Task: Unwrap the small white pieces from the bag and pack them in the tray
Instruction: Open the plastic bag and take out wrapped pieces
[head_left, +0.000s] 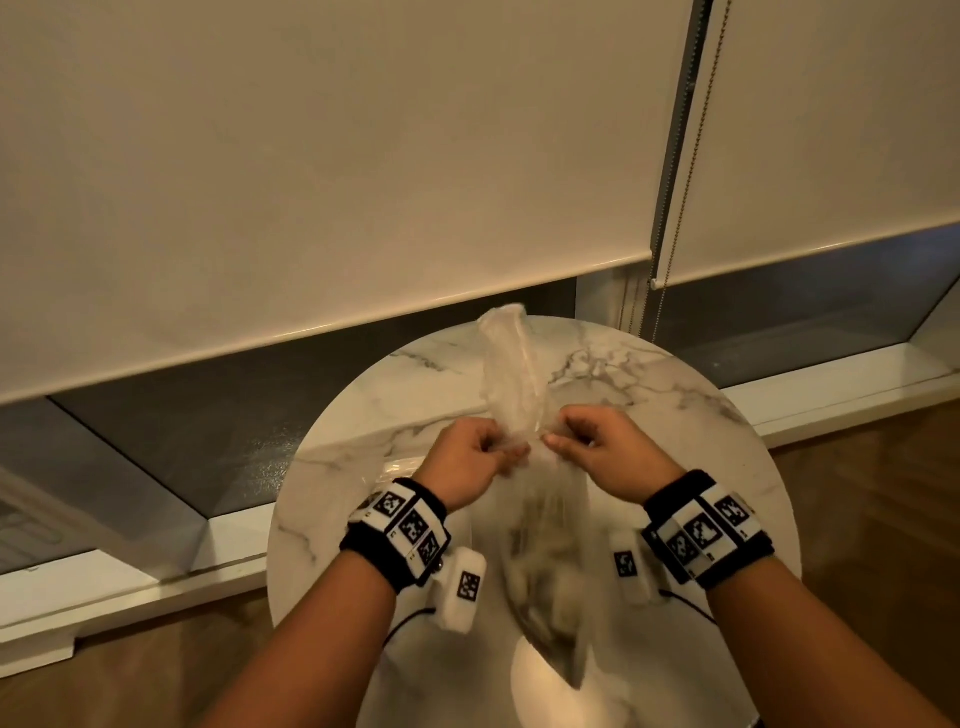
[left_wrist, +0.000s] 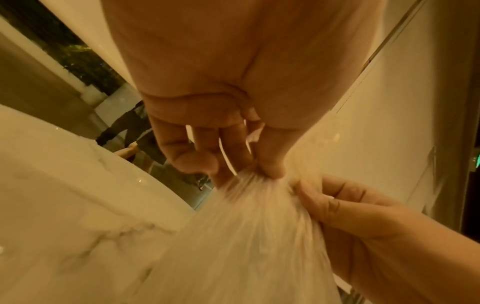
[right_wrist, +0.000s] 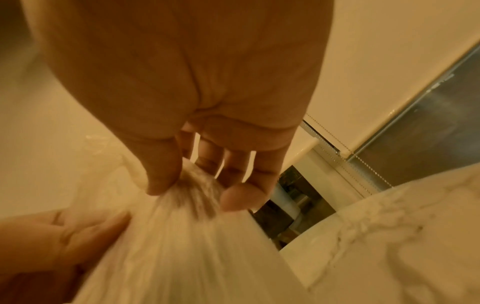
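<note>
A clear plastic bag (head_left: 540, 566) hangs over the round marble table (head_left: 675, 415), its gathered neck held between my two hands. Pale lumpy pieces (head_left: 545, 592) show blurred inside it. My left hand (head_left: 511, 452) pinches the neck from the left, thumb against fingers (left_wrist: 270, 170). My right hand (head_left: 553, 439) pinches it from the right (right_wrist: 192, 191). The bag's loose top (head_left: 506, 358) stands up beyond the hands. The bag (left_wrist: 246, 230) fans out below the pinch in both wrist views (right_wrist: 194, 246). A clear glossy sheet or tray (head_left: 400, 467) lies under my left wrist; I cannot tell which.
The table stands against a low window sill (head_left: 831, 400) with roller blinds (head_left: 363, 156) and a bead chain (head_left: 675, 218) behind it. Wooden floor (head_left: 883, 493) lies on both sides. A bright white oval patch (head_left: 540, 686) shows at the table's near edge.
</note>
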